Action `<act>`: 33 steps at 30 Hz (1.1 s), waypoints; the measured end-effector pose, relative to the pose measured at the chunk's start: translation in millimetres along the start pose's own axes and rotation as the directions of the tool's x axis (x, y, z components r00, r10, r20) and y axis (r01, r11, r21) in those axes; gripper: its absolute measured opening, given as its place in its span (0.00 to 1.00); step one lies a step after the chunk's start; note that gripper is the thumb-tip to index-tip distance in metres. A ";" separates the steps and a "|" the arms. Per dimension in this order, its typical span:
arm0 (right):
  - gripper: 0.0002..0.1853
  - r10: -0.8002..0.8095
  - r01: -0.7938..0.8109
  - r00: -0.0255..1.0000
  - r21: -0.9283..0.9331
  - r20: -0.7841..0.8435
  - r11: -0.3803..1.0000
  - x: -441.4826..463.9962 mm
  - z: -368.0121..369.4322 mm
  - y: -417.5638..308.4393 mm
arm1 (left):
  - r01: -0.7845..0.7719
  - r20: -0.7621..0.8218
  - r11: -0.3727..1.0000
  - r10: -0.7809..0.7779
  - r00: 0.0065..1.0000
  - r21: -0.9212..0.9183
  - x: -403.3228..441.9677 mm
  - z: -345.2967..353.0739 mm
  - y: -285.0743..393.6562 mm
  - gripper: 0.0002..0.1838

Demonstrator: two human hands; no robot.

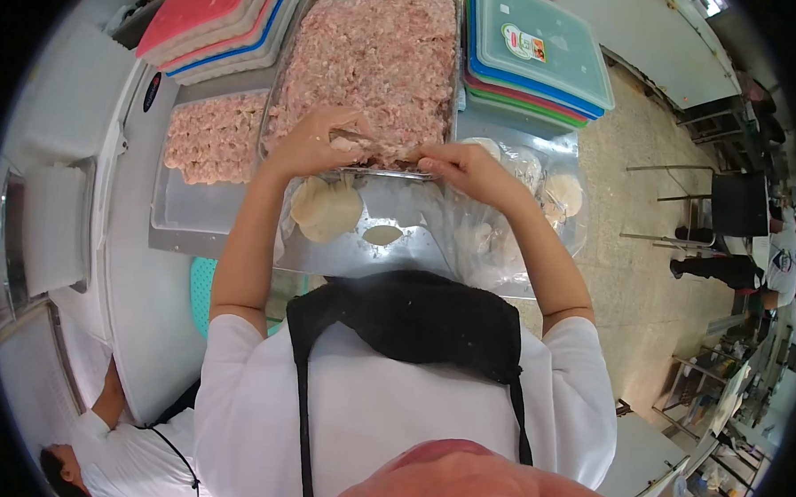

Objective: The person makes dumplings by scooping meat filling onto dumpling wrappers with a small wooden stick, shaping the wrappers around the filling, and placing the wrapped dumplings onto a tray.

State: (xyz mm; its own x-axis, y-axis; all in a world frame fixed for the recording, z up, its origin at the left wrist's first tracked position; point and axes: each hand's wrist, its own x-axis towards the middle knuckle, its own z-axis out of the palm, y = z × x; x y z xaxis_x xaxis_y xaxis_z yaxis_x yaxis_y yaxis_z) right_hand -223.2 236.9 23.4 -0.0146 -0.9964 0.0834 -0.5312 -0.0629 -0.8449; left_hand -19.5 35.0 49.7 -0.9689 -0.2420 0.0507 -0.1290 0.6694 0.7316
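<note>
A deep metal tray [453, 69] is filled with pink minced meat [371, 52]. Over its near left corner, my left hand [318, 143] is closed with curled fingers around a pale dough wrapper [354, 146], partly hidden by the fingers. At the tray's near right corner, my right hand [472, 170] has its thumb and fingers pinched together beside the meat; what they hold, if anything, is hidden. Round dough wrappers [326, 212] lie overlapping on the metal table just below my left wrist. Under my right forearm is a clear plastic bag [491, 244] with more round wrappers.
Rows of small meat-filled pieces [214, 138] sit in a shallow white tray [195, 209] at left. Lidded containers [535, 50] are stacked at right, and red-topped ones [213, 14] at left. A co-worker [131, 454] is at lower left; another person [775, 265] is far right.
</note>
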 end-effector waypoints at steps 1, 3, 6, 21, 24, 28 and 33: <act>0.14 -0.006 -0.003 0.998 -0.164 -0.055 0.986 -0.4 -8.2 -7.5 | -0.006 -0.042 1.000 0.005 0.999 -0.021 1.0 6.7 -10.8 0.20; 0.13 -0.051 -0.029 0.986 -0.467 -0.158 0.884 -1.2 -23.9 -24.4 | 0.027 -0.199 0.998 -0.037 0.979 -0.050 -2.1 16.1 -20.7 0.19; 0.10 -0.122 -0.017 0.966 -0.526 -0.228 0.850 -2.0 -6.4 -29.9 | 0.191 -0.263 0.977 -0.208 0.942 -0.092 -3.9 17.0 -11.0 0.23; 0.15 0.018 -0.064 0.981 -0.233 -0.193 0.970 -4.3 0.3 -36.1 | -0.048 -0.306 0.996 0.024 0.952 -0.074 -15.8 3.3 -31.6 0.21; 0.17 0.217 -0.229 0.930 -0.006 -0.296 0.973 -16.9 7.9 -32.8 | 0.103 -0.302 0.989 -0.132 0.944 -0.111 -26.0 -11.0 -34.8 0.22; 0.17 0.490 -0.314 0.811 0.468 -0.320 0.826 -29.8 31.4 -36.1 | 0.266 -0.297 0.951 -0.303 0.906 -0.159 -67.8 -45.8 -68.6 0.27; 0.16 0.598 -0.311 0.694 0.582 -0.401 0.751 -28.6 78.7 -46.4 | 0.251 -0.578 0.954 -0.113 0.808 0.163 -157.8 -87.5 -156.8 0.28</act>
State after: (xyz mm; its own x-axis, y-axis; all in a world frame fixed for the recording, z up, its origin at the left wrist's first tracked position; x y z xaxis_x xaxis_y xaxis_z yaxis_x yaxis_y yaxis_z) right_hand -131.5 263.9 18.7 -0.6673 -0.7066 -0.2352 0.0985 0.2293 -0.9684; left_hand 172.1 -93.3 -13.5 -0.6464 -0.6775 0.3508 -0.4003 0.6926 0.6000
